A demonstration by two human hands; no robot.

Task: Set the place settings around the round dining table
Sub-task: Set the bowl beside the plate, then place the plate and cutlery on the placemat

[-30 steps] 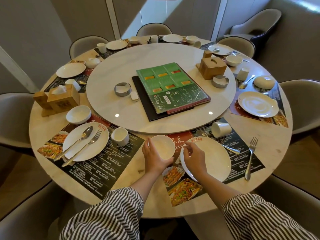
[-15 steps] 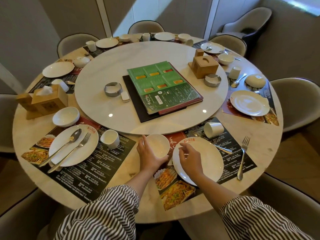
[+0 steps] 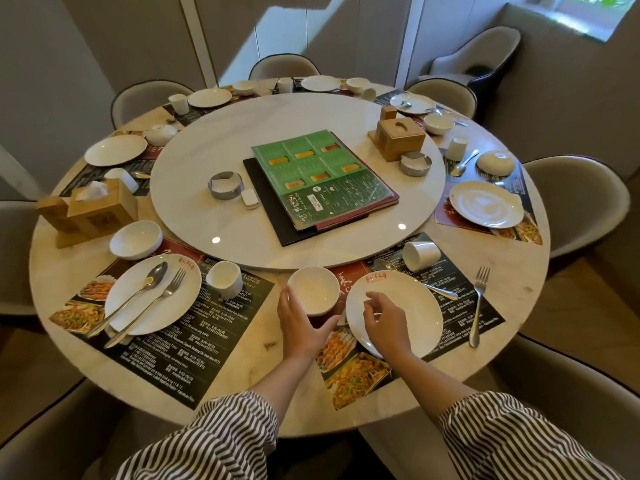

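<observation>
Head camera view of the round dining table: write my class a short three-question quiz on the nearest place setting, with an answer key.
1. True or false: the white ceramic cup behind the nearest round white plate stands upright.
2. Multiple choice: the silver fork of the nearest setting lies
A. on the plate
B. on the placemat, right of the plate
C. on the marble turntable
3. Fill in: the left hand touches the small white ___, while the right hand hovers over the plate with curled fingers.

Key
1. False, it lies on its side.
2. B
3. bowl
</observation>
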